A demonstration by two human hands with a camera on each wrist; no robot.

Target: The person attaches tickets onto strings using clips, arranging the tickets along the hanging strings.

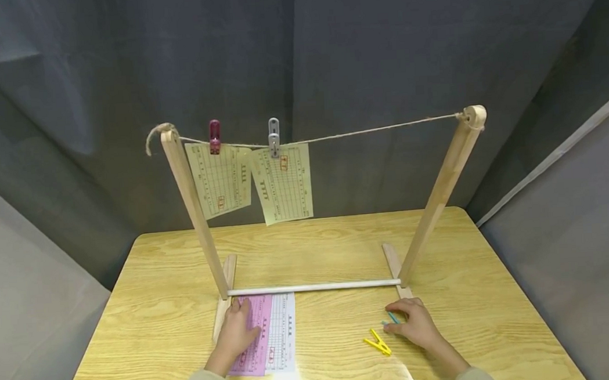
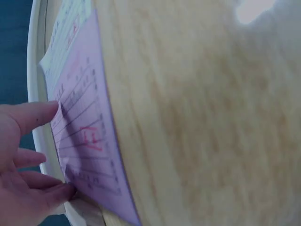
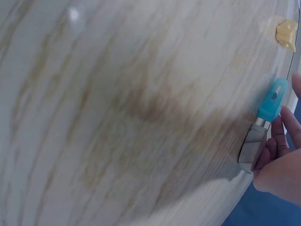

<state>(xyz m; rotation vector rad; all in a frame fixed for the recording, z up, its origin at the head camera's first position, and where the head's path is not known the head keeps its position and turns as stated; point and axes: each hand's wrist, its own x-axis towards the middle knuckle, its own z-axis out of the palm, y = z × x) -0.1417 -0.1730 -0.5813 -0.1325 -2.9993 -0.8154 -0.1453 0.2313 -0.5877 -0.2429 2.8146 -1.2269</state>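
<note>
Fingers (image 1: 245,306) apart, left hand (image 1: 234,334) on pink sheet (image 1: 263,317), right hand (image 1: 418,326) around blue clothespin (image 1: 393,317)

I could read no words: the pink sheet (image 2: 87,113), white sheet (image 1: 284,336), left yellow sheet (image 1: 222,180) and right yellow sheet (image 1: 285,185) bore illegible small print (image 1: 290,324) and red stamps (image 2: 90,137).

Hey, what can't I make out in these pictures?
Head: fine print on the yellow slips, too small.
Head: part of the pink slip, under the left hand.
Head: part of the blue peg, covered by the right hand; whether it's gripped is unclear.
Left wrist: one end of the white slip, cut off by the top edge.
</note>
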